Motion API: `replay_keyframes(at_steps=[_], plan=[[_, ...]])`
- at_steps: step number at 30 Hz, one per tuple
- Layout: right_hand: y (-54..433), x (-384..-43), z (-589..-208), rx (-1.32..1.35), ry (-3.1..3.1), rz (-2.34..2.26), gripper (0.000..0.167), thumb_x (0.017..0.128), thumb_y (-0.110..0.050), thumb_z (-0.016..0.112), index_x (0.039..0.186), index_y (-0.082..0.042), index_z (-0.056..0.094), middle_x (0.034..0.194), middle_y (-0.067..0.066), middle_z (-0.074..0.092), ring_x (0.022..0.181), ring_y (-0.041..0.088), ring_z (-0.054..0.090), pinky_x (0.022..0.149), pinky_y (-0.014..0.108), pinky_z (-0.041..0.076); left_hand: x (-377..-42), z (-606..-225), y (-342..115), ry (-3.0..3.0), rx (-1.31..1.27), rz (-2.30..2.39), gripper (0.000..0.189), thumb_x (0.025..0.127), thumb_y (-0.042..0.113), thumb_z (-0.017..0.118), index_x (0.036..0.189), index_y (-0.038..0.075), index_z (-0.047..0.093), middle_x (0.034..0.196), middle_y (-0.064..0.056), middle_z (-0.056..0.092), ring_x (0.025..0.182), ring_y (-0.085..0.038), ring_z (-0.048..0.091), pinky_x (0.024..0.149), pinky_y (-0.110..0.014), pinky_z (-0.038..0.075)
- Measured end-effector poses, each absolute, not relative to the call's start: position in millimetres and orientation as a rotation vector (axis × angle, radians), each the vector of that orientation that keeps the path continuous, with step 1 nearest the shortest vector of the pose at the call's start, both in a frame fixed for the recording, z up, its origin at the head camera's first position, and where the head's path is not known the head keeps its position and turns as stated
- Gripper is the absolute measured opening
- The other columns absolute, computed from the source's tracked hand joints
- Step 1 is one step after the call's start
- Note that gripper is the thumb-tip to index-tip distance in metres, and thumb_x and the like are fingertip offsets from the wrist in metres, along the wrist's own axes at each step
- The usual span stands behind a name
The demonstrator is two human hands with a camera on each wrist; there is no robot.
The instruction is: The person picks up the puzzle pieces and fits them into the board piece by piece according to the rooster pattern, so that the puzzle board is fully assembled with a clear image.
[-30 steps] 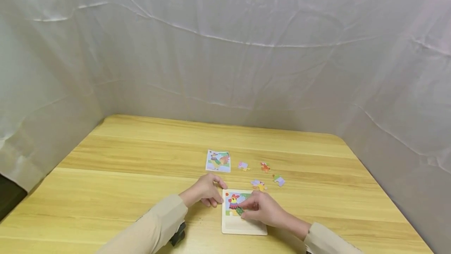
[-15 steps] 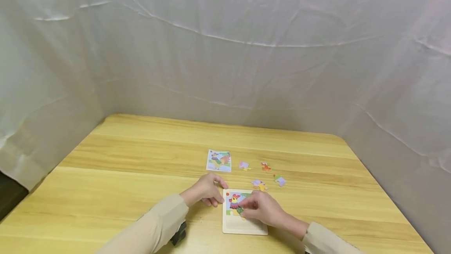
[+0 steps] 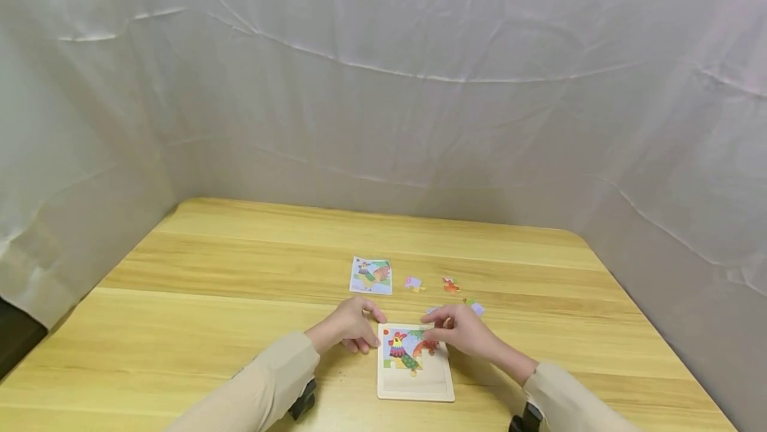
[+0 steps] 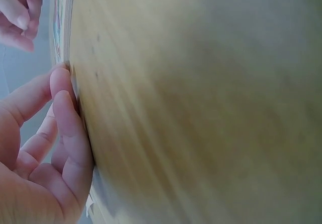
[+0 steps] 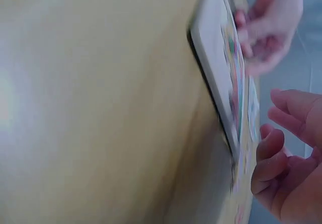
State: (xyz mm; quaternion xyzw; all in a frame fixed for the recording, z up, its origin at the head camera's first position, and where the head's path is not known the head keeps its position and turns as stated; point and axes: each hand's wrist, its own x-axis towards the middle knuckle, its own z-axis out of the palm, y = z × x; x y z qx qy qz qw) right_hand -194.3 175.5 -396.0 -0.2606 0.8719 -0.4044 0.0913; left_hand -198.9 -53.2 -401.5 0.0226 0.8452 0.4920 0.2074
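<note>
In the head view a wooden puzzle board (image 3: 416,387) lies near the table's front, its upper part filled with pieces forming a rooster. My left hand (image 3: 350,324) rests beside it, fingertips touching the left edge near the far corner. The left wrist view also shows those left fingertips (image 4: 61,80) against the board's side. Over the board's far right corner hovers my right hand (image 3: 464,332), fingers loosely bent and nothing visible between them. Just beyond lie loose puzzle pieces: a lilac one (image 3: 413,282), a red one (image 3: 451,285) and a green-lilac one (image 3: 476,307). Another is partly hidden behind the right fingers.
A printed rooster picture card (image 3: 370,276) lies beyond the left hand. The wooden table (image 3: 210,325) extends to both sides, and a pale grey fabric curtain (image 3: 383,119) hangs around its far and side edges.
My right hand has left the rooster pieces and moved up and right toward the loose pieces, uncovering a red-brown tail piece in the board. The left hand has stayed in place.
</note>
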Motion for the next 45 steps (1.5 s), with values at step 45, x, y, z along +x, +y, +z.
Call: replay_keyframes(at_steps=[45], plan=[[234,-281,-419,-0.494,2.898,-1.064,0.042,0.078,-0.015,0.07,0.113,0.005,0.058,0.077,0.005,0.059,0.066,0.014,0.047,0.056,0.027,0.04,-199,-406,-54,2.347,0.12,1.357,0.03,0.067,-0.006,0.073,0.091,0.008,0.062,0.056,-0.007,0.06,0.04,-0.01,0.053,0.038,-0.023,0.045]])
